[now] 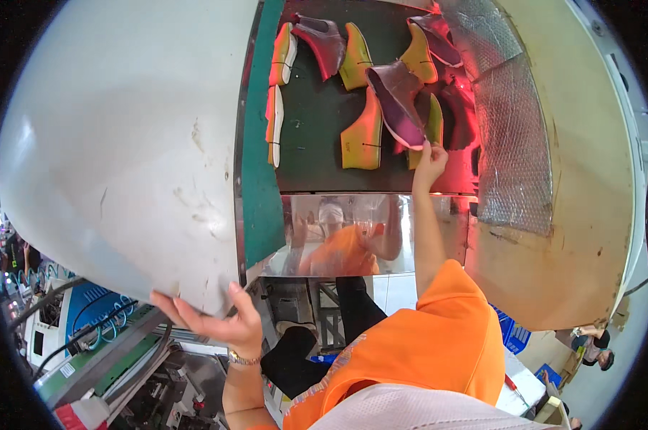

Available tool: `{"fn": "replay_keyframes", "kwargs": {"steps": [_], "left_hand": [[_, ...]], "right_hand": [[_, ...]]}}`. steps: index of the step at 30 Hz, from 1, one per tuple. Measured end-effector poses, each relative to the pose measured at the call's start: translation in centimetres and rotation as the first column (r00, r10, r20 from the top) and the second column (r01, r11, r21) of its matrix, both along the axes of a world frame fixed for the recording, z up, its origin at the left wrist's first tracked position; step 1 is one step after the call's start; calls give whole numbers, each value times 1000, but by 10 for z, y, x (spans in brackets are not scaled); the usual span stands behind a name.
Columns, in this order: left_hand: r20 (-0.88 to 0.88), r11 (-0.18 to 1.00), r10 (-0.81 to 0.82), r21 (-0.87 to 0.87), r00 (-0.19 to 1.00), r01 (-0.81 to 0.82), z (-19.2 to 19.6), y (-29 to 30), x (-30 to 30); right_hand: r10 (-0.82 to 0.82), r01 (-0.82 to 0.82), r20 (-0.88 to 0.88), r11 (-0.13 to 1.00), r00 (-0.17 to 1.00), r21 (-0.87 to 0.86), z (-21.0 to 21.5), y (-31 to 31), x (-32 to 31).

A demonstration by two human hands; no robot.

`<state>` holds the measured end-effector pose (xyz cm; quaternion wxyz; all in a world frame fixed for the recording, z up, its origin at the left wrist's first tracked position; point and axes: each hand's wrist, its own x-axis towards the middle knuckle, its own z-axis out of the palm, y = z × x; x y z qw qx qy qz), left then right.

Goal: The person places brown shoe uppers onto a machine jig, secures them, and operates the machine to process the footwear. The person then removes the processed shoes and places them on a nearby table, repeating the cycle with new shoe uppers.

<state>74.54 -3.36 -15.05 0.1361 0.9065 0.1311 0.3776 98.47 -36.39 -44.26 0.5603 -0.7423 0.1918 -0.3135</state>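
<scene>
Grey metal housing (pixel 123 143) fills the left side, and the left hand (pixel 216 322) rests open, palm up, against its lower edge. Further right, yellow shoe forms (pixel 363 136) lie on the dark belt (pixel 313 150). The right hand (pixel 430 161) pinches the heel of a purple boot upper (pixel 399 100) on a form. A firm, square grip there seems best, braced by that left hand.

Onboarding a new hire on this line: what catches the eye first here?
The row of yellow-green shoe lasts wearing dark maroon uppers on the dark conveyor belt, top centre, lit red from the right. The right hand reaches up to a purple upper on a last. The left hand rests on the edge of the big grey rounded machine cover, left.
</scene>
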Motion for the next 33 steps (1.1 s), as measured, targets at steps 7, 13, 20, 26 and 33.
{"fn": "replay_keyframes", "kwargs": {"steps": [7, 13, 20, 26, 33], "left_hand": [[3, 992, -24, 125, 1000, 24, 3, 2, -4], [58, 943, -202, -258, 978, 210, 23, 2, -38], [1, 617, -121, -783, 993, 76, -9, -20, -239], [-214, 363, 211, -889, 954, -280, -73, -32, -410], [-243, 217, 325, -922, 914, -322, -79, -71, -459]], "right_hand": [[26, -3, -72, 951, 997, 309, -34, 28, 49], [53, -59, -45, 987, 998, -146, 48, 13, 78], [352, -374, 154, 731, 923, 571, 138, -17, 71], [328, -449, 311, 724, 892, 523, 221, 6, 151], [250, -199, 231, 954, 940, -224, 301, 9, 137]]}}
